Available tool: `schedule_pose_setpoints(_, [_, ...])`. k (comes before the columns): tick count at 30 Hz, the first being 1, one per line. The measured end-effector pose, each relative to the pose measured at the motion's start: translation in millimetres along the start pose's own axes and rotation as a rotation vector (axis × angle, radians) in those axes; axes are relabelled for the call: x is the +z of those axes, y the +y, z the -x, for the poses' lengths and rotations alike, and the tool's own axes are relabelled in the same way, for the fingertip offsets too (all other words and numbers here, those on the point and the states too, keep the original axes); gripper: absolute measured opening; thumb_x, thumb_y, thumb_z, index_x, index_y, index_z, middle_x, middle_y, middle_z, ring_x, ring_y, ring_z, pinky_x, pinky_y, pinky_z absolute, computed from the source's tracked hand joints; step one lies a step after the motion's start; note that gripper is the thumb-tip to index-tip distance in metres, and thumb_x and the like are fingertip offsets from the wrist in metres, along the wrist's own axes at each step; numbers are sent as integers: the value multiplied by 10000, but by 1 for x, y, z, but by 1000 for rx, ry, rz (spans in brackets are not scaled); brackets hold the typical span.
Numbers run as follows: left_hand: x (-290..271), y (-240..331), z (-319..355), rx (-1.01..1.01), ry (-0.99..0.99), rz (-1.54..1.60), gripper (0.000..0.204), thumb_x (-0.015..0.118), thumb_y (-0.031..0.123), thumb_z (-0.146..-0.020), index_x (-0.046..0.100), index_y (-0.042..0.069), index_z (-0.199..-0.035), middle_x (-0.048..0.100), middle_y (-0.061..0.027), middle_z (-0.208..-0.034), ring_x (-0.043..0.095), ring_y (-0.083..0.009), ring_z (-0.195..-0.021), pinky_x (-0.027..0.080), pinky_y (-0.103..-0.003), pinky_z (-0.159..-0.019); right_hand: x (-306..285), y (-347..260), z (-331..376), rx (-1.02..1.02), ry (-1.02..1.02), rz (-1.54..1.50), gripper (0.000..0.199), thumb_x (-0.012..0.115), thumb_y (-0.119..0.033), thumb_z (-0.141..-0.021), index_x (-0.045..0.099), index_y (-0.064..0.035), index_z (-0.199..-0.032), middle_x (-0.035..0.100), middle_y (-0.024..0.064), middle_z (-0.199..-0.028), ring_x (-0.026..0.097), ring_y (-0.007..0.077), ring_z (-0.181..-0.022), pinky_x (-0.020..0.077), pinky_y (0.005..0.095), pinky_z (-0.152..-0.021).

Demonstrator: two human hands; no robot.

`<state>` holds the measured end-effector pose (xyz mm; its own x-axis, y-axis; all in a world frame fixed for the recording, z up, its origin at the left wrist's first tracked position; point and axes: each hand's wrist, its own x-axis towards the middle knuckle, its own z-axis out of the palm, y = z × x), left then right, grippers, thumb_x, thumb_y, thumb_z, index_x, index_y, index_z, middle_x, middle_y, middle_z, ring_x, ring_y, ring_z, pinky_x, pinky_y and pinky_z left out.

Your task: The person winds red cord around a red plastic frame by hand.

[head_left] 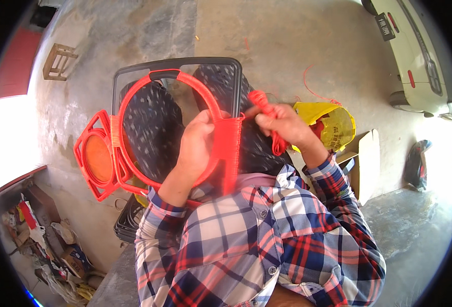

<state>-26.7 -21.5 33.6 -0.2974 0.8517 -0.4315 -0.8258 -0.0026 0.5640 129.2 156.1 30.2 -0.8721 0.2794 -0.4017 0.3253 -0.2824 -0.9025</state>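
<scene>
Red plastic hoop frame [134, 97] stays steady if my left hand [195, 146] grips its rim firmly while my right hand [282, 123], beside it, pinches the red cord [261, 102] taut.

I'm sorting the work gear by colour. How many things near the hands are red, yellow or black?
Red: 2, the round frame and the cord bundle
Yellow: 1, the bag
Black: 1, the chair frame
Total: 4

Both hands [236, 135] weave red cord [265, 110] onto a red frame [149, 130].
</scene>
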Motion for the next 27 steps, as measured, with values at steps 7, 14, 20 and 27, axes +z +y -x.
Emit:
schedule_pose_setpoints(7, [-1,-5,0,28,24,-38,319,399,97,-853,525,-44,-1110,637,-176,-978,654,-269,-848,561,-414,-770,-21,7,0,-61,158,140,262,664,-305,-900,585,-64,-836,508,-45,-641,461,49,-573,381,222,-531])
schedule_pose_setpoints(14, [1,-2,-1,-3,51,46,274,430,108,-815,545,-21,-1027,632,-142,-921,641,-250,-806,550,-388,-764,-14,24,14,-35,157,164,282,670,-329,-895,580,-73,-818,485,-47,-605,464,51,-563,371,217,-524])
schedule_pose_setpoints(20, [-3,-9,-8,-20,45,30,280,456,124,-729,562,0,-958,618,-120,-854,625,-242,-758,545,-397,-737,-16,40,17,3,182,56,277,666,-308,-889,590,-51,-823,531,-21,-622,479,65,-591,395,240,-549])
schedule_pose_setpoints(27, [-4,-9,-3,76,118,-7,287,481,195,-826,561,7,-1028,617,-121,-959,600,-243,-862,516,-403,-786,-35,5,-14,-50,511,454,154,620,-166,-862,627,-49,-961,628,85,-805,623,179,-737,474,310,-638])
